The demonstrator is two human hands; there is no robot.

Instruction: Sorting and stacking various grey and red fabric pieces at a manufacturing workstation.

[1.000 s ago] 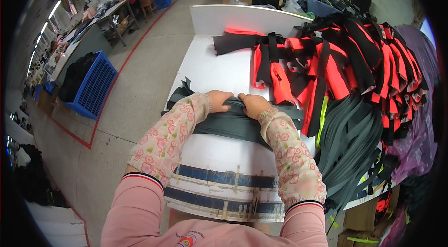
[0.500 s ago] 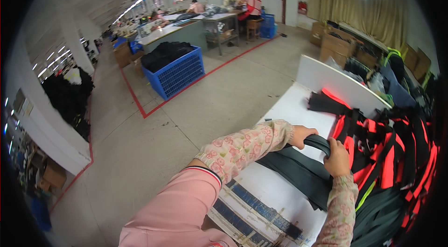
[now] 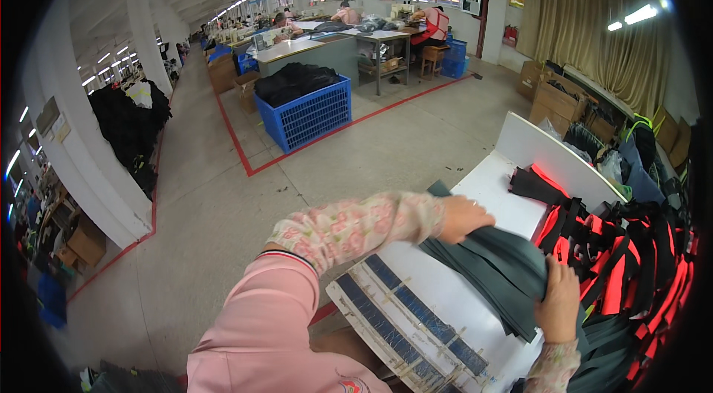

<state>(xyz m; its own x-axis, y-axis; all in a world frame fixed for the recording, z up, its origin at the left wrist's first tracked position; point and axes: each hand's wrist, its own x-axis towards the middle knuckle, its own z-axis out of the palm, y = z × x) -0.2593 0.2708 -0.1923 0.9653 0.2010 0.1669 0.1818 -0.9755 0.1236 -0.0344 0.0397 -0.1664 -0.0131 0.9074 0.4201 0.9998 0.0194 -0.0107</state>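
Pinning the stack of dark grey fabric pieces [image 3: 496, 268] on the white worktable [image 3: 453, 296], your left hand [image 3: 464, 216] curls down over its far end while your right hand [image 3: 558, 302] grips the near edge, squaring the layers. Red-and-black vests [image 3: 624, 252] heaped just beside.

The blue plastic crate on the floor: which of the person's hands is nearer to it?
Left. The left hand rests on the dark grey fabric stack at its edge facing the blue crate; the right hand grips the stack's opposite side, farther away.
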